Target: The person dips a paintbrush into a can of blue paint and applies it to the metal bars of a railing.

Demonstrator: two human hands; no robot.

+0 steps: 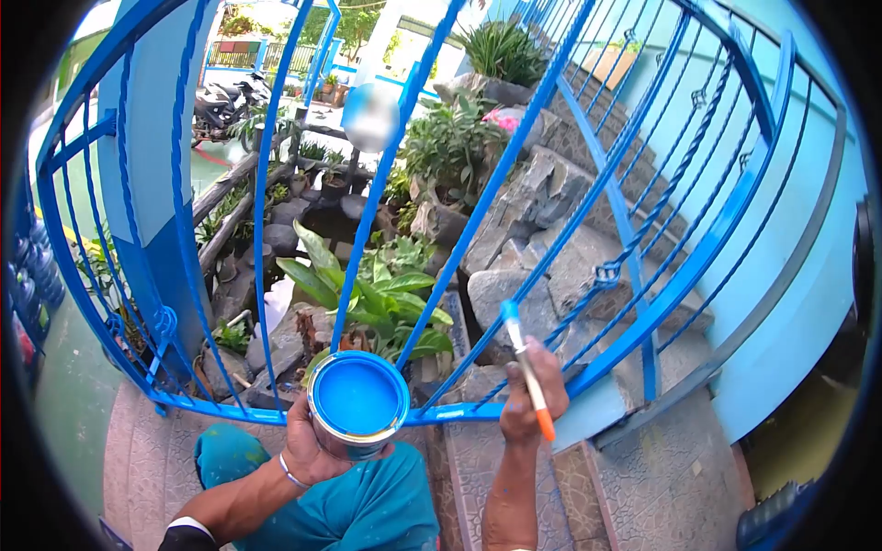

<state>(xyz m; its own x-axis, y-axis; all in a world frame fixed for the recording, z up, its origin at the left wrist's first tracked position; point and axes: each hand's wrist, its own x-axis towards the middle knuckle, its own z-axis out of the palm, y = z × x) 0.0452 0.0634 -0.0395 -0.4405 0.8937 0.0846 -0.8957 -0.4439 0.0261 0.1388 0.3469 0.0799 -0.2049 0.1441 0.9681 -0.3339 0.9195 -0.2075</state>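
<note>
My left hand (310, 447) is wrapped round an open paint can (351, 444), held above my lap and close to the lower rail. Bright blue paint (358, 393) fills it almost to the rim. In my right hand (533, 397) is a paintbrush (526, 372) with an orange-tipped handle, its bristles upward and coated in blue. The bristles overlap a slanting bar of the blue metal railing (439, 292) in this view. The railing's upright and twisted bars rise in front of me, and its bottom rail runs just beyond the can.
Behind the bars are big rocks (519, 220) and leafy plants (377, 294). A blue pillar (152, 202) stands at the left. Stone-patterned steps (661, 477) lie below right, beside a light blue wall (781, 303). A motorcycle (230, 106) is parked farther back.
</note>
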